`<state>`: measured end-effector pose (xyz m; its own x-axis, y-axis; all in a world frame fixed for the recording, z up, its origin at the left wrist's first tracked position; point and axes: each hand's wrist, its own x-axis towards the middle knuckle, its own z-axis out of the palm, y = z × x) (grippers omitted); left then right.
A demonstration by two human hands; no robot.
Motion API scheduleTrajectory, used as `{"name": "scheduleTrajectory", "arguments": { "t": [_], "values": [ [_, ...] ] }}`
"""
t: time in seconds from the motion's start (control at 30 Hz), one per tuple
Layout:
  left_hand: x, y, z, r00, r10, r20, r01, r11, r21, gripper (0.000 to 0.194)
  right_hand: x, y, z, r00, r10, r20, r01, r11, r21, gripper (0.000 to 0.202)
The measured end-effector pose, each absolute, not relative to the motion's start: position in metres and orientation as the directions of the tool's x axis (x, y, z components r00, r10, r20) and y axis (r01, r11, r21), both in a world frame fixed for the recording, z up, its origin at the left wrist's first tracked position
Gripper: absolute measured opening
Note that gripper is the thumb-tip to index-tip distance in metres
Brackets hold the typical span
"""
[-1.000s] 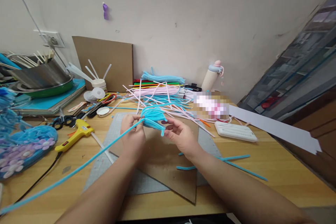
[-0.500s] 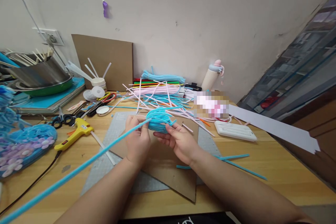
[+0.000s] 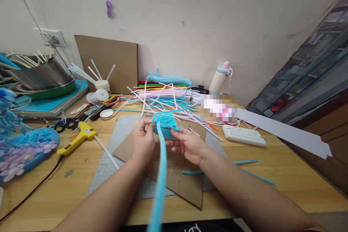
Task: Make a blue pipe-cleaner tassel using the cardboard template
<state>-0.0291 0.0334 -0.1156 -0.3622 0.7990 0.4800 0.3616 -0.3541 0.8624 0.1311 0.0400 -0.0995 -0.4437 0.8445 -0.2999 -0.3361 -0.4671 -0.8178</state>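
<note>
Left hand [image 3: 143, 139] and right hand [image 3: 190, 146], fingers partly curled, pinch the blue bundle [image 3: 165, 125] above the cardboard [image 3: 176, 174]; its long loose strand [image 3: 162, 166], if snagged, could loosen the loops.

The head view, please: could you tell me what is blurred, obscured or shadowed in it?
Head view: the long light-blue fuzzy stem blurs toward the bottom edge; a pixelated patch hides what lies beneath; the upright brown cardboard sheet casts a soft shadow on the pale wall.
</note>
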Motion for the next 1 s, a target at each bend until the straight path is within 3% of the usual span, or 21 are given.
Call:
{"name": "scheduleTrajectory", "arguments": {
  "t": [0.13, 0.27, 0.33, 0.43, 0.53, 0.6, 0.7, 0.83, 1.0],
  "values": [
    [-0.028, 0.030, -0.106, -0.359, 0.748, 0.559, 0.520, -0.337, 0.785, 0.011, 0.133, 0.044, -0.100, -0.321, 0.940, -0.115, -0.238, -0.198, -0.951, 0.026],
    [-0.029, 0.031, -0.105, -0.351, 0.715, 0.605, 0.545, -0.369, 0.753, 0.011, 0.131, 0.046, -0.102, -0.264, 0.964, -0.038, -0.224, -0.099, -0.970, 0.039],
    [-0.031, 0.032, -0.108, -0.333, 0.714, 0.616, 0.551, -0.383, 0.742, 0.010, 0.132, 0.047, -0.103, -0.217, 0.974, 0.072, -0.177, 0.033, -0.984, 0.041],
    [-0.033, 0.033, -0.110, -0.305, 0.702, 0.643, 0.585, -0.395, 0.708, 0.011, 0.133, 0.049, -0.104, -0.182, 0.948, 0.260, 0.080, 0.278, -0.957, 0.025],
    [-0.033, 0.030, -0.109, -0.252, 0.684, 0.684, 0.640, -0.413, 0.648, 0.012, 0.134, 0.048, -0.104, -0.254, 0.913, 0.318, 0.255, 0.380, -0.889, 0.009],
    [-0.033, 0.028, -0.106, -0.196, 0.683, 0.704, 0.663, -0.437, 0.608, 0.013, 0.134, 0.046, -0.104, -0.275, 0.917, 0.288, 0.230, 0.354, -0.907, 0.006],
    [-0.035, 0.027, -0.103, -0.165, 0.660, 0.733, 0.680, -0.462, 0.569, 0.013, 0.135, 0.042, -0.102, -0.226, 0.938, 0.264, 0.040, 0.279, -0.959, 0.006],
    [-0.041, 0.029, -0.103, -0.216, 0.628, 0.748, 0.703, -0.432, 0.565, 0.011, 0.137, 0.039, -0.098, -0.206, 0.913, 0.353, -0.175, 0.320, -0.931, 0.008],
    [-0.042, 0.031, -0.105, -0.270, 0.604, 0.750, 0.718, -0.393, 0.575, 0.011, 0.135, 0.044, -0.103, -0.279, 0.921, 0.273, -0.219, 0.216, -0.952, 0.012]
  ]
}}
